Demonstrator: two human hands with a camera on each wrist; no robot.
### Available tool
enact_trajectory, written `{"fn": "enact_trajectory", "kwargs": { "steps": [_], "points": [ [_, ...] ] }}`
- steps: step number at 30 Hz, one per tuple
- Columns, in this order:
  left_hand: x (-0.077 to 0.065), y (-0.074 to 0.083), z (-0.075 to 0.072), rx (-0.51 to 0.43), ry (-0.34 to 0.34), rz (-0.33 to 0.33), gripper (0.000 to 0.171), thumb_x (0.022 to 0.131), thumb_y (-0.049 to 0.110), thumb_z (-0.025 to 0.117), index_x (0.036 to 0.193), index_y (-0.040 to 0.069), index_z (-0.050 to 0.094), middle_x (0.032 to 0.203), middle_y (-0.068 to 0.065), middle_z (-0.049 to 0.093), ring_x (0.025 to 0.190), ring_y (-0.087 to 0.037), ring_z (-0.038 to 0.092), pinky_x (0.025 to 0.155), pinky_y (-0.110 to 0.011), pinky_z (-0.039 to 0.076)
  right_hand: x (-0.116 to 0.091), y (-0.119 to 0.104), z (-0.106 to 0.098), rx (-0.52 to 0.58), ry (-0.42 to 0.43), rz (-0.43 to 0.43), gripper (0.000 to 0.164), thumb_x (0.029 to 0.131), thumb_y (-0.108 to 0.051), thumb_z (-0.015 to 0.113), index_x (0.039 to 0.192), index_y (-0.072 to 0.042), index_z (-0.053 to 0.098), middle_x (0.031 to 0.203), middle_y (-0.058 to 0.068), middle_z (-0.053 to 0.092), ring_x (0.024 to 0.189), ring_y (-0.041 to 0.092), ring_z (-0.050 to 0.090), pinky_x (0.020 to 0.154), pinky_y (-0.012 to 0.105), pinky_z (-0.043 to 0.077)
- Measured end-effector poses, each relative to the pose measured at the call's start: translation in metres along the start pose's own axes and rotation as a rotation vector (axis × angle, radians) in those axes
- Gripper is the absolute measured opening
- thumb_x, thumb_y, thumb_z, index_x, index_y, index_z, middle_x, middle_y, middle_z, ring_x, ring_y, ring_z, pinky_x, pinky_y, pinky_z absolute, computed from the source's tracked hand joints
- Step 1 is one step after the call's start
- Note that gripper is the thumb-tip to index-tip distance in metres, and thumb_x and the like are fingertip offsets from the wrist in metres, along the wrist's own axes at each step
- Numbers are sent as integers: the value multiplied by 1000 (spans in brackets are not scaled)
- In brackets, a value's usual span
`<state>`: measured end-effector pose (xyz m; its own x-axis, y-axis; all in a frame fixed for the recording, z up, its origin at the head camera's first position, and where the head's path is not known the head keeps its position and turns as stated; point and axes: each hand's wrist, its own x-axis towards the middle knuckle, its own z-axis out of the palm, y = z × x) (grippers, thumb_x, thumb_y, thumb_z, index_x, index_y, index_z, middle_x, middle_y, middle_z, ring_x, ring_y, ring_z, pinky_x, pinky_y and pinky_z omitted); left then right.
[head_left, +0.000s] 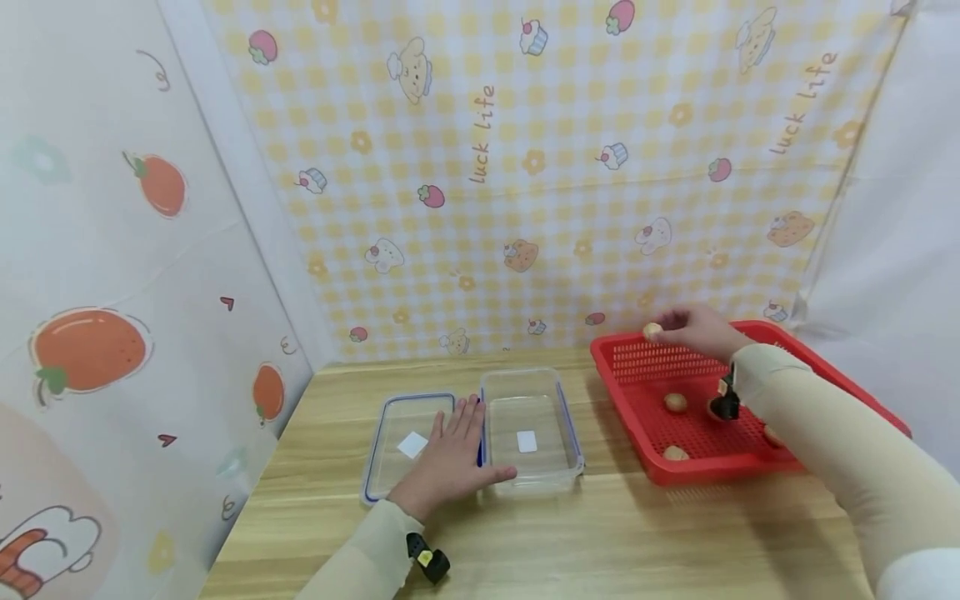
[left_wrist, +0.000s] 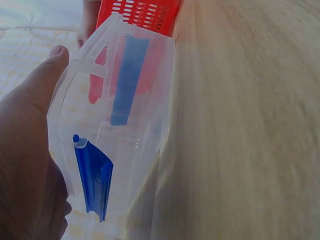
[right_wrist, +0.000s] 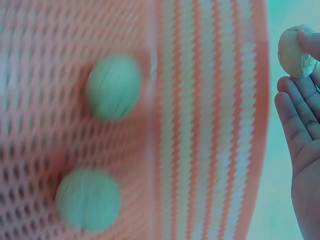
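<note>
Right hand: the right hand [head_left: 693,329] is raised at the far left part of the basket; thumb and fingers pinch a single walnut.
Held walnut: the held walnut [head_left: 652,332] is pale tan and rounded; in the head view it overlaps the far rim of the basket, near the left corner. Right wrist view places it past the rim, thumb on one side, fingers below.
Left hand: the left hand [head_left: 453,458] lies at the left side of the container, fingers straight and released, thumb spread towards the near side. Left wrist view shows the hand alongside the clear wall; firmness of contact cannot be told.
Container: the clear container [head_left: 572,421] stands upright on the table, open at the top, a white square [head_left: 527,441] seen within its outline. Blue clips [left_wrist: 95,180] show at its walls.
Lid: the clear lid [head_left: 372,454], edged by a blue line, lies flat just left of the container; a white patch [head_left: 412,445] shows on it.
Basket: the red basket [head_left: 633,425], perforated, stands right of the container, apart from it.
Loose walnuts: several loose walnuts [head_left: 676,402] sit spread over the basket floor, some partly hidden by the right arm; two appear blurred in the right wrist view.
Table: wood-grained table [head_left: 570,542] beneath all.
Backdrop: yellow-checked cloth [head_left: 480,225] behind.
</note>
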<state>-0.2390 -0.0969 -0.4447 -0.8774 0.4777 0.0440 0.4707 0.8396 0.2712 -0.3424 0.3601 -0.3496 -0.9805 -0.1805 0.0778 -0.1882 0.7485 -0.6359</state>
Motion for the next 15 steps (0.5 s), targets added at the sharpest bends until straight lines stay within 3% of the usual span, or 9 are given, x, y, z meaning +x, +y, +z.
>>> {"fn": "enact_trajectory", "kwargs": {
  "steps": [7, 15],
  "points": [
    [0, -1, 1, -5, 17, -2, 114, 87, 78, 53, 162, 4, 9, 169, -13, 3, 156, -32, 1, 122, -59, 0, 15, -33, 11, 21, 22, -38, 55, 91, -49, 73, 126, -8, 66, 120, 15, 69, 112, 31, 64, 98, 52, 48],
    [0, -1, 4, -9, 12, -3, 115, 87, 78, 52, 163, 4, 7, 169, -11, -1, 156, -30, -2, 122, -58, -1, 26, -66, 31, 142, 39, -84, 47, 91, -41, 76, 124, -9, 69, 114, 11, 72, 105, 23, 65, 91, 37, 50]
  ]
}}
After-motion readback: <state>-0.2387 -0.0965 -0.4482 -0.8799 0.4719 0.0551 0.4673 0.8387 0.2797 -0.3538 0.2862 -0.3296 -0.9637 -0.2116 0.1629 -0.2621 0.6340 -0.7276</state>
